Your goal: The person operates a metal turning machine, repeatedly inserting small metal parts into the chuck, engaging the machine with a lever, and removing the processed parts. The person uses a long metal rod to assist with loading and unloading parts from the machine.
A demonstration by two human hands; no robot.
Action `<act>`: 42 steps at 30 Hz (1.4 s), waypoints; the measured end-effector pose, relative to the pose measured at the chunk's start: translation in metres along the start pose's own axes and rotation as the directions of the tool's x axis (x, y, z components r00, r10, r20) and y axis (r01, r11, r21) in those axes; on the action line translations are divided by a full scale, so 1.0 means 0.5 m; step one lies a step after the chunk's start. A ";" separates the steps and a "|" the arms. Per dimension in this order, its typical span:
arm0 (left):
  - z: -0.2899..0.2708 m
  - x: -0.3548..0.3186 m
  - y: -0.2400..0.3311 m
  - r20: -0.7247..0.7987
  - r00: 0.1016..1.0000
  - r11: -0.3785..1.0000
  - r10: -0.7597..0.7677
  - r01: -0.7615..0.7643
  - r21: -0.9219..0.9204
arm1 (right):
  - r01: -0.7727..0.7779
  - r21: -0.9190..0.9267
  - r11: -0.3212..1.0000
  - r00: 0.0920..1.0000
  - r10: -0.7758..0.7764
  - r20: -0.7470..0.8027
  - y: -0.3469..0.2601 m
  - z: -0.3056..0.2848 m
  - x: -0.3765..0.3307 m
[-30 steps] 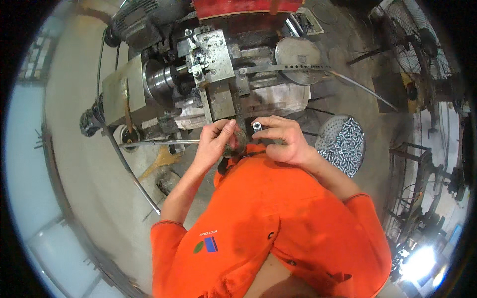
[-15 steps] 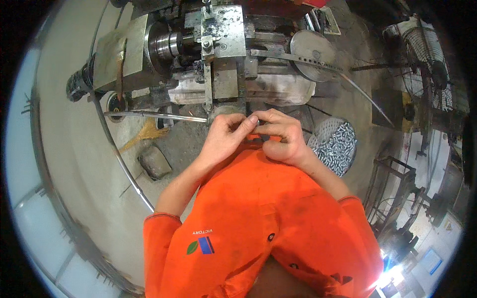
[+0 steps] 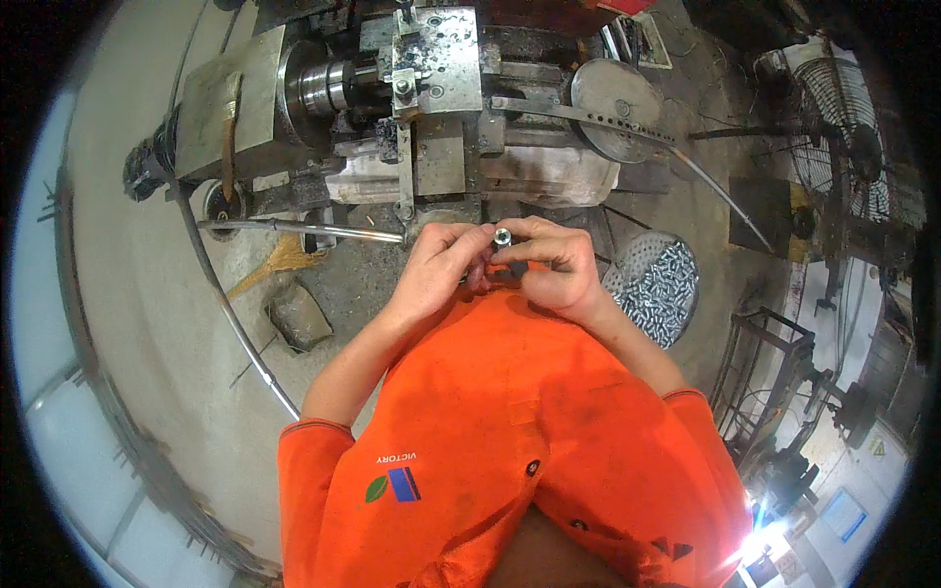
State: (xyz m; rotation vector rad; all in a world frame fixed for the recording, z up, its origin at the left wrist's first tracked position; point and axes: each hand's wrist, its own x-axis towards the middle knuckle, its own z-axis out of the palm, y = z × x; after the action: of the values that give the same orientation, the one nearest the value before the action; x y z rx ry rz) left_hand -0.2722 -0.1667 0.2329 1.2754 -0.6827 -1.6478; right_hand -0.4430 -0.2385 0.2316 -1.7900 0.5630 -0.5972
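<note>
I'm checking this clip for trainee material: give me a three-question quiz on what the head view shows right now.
1. True or false: both hands are closed around one small metal part in front of the orange shirt.
2. What fills the round perforated basket? A) small silvery metal pieces B) water C) rags
3. On which side of the person does the fan stand?

Key
1. True: the left hand and right hand meet at the small metal part, a shiny piece with a hole in its end, held below the lathe.
2. A.
3. The right side.
</note>
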 end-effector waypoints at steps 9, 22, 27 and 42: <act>-0.001 0.010 -0.005 0.040 0.999 0.999 0.020 -0.019 -0.026 | -0.139 0.152 0.979 0.990 0.138 0.019 0.008 -0.007 -0.003; -0.098 -0.042 -0.035 -0.307 0.947 0.994 0.093 -0.072 0.079 | 0.132 -0.421 0.897 0.989 -0.145 0.002 0.015 -0.150 0.146; -0.120 -0.058 -0.040 -0.371 0.917 0.990 0.144 -0.136 0.049 | 0.138 -0.606 0.783 0.914 -0.336 -0.226 0.031 -0.296 0.396; -0.240 -0.105 -0.121 -0.497 0.865 0.972 0.068 0.054 0.228 | -0.438 -0.284 0.853 0.870 0.323 -0.372 0.373 -0.029 -0.194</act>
State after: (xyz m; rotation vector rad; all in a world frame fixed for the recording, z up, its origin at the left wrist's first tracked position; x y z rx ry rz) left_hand -0.1760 -0.0813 0.1676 1.7852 -0.5627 -1.1670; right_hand -0.5410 -0.2381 0.0453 -1.8532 1.2929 -0.5177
